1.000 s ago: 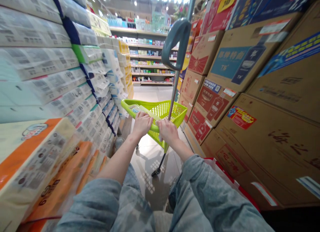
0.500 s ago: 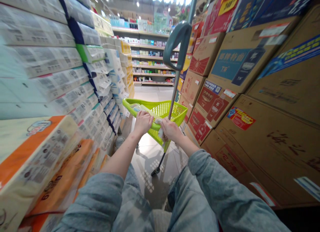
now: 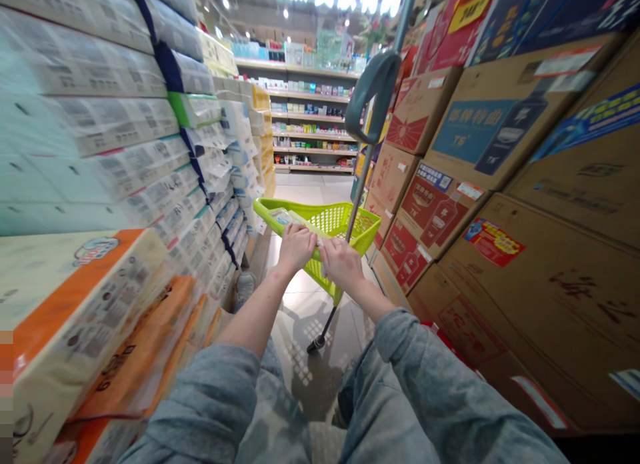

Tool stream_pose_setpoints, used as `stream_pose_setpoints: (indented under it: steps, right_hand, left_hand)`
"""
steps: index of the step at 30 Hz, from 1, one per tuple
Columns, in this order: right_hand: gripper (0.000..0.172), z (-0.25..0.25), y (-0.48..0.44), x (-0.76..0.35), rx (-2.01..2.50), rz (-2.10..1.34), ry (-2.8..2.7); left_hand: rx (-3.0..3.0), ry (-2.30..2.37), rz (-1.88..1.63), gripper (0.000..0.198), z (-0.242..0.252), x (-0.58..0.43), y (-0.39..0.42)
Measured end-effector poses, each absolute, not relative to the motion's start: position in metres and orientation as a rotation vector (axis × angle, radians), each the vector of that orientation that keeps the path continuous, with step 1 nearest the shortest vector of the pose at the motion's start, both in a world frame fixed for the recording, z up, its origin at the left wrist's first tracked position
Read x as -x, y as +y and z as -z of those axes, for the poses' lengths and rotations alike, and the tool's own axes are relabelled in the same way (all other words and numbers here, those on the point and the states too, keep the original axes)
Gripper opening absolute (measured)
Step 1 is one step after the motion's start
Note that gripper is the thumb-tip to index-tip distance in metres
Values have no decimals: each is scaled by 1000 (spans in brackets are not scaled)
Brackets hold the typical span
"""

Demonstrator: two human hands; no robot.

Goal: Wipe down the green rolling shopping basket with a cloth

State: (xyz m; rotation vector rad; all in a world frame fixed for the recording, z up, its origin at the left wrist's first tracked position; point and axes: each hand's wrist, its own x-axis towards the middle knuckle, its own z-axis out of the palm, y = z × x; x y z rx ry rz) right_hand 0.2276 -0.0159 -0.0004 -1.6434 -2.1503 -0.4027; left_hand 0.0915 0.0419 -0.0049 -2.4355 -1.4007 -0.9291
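Note:
A lime-green shopping basket cart (image 3: 367, 234) stands before me, its near rim forming a handle bar. My left hand (image 3: 297, 246) is closed over this rim, fingers curled on top. Right beside it, my right hand (image 3: 343, 261) is closed at the same rim, with a crumpled white tissue (image 3: 323, 269) showing a little at its finger side; most of the tissue is hidden. A pale label plate (image 3: 285, 217) lies along the rim by my left hand. A grey pole (image 3: 361, 187) with a looped dark grey grip (image 3: 371, 97) rises at the basket's right.
Stacked white tissue packs (image 3: 120, 124) line the left side, with orange-and-cream packs (image 3: 135, 311) nearer me. Large brown cartons (image 3: 500, 284) are piled along the right. Shelves of small goods (image 3: 310, 121) close off the far end. A caster wheel (image 3: 316, 345) touches the tiled floor.
The view has turned slightly left, so everything sits further right. My hands have come closer together on the rim, and less of the white tissue shows.

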Motion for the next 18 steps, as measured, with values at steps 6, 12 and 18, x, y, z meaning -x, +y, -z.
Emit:
stream_pose_setpoints:
  steps: [6, 12, 18]
  right_hand:
    - [41, 2, -6, -223, 1631, 463, -2106]
    - [44, -3, 21, -223, 1596, 317, -2113]
    - [40, 12, 32, -254, 1421, 81, -2131]
  left_hand:
    - [2432, -1397, 954, 42, 7, -93, 41]
    - [2429, -1435, 969, 40, 8, -94, 42]
    - [2412, -1450, 912, 40, 7, -104, 34]
